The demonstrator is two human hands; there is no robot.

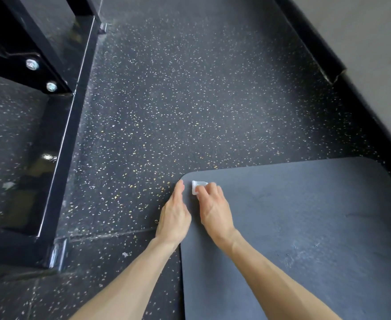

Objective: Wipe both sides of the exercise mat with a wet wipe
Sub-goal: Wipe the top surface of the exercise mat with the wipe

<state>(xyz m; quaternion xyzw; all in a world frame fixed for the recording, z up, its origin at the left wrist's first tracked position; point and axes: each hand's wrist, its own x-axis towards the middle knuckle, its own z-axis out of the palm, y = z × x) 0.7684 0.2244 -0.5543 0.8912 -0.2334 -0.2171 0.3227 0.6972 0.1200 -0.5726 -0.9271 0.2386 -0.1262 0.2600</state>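
The speckled rubber floor (190, 88) is carrying everything here, with a black metal frame (58, 135) standing well off to the left. The grey mat (305, 239) is lying flat at lower right, one face up for wiping. The left hand (173, 215) is resting with straight fingers along the mat's left edge, probably to stop it sliding. The right hand (213, 209) is gripping a folded white wipe (195, 187) in curled fingers and pressing it onto the mat near the far left corner.

Floor (166, 100): dark rubber, pale speckles. On it: grey exercise mat (305, 239), flat, lower right; black metal frame (58, 135), left; small white scrap (125, 254).
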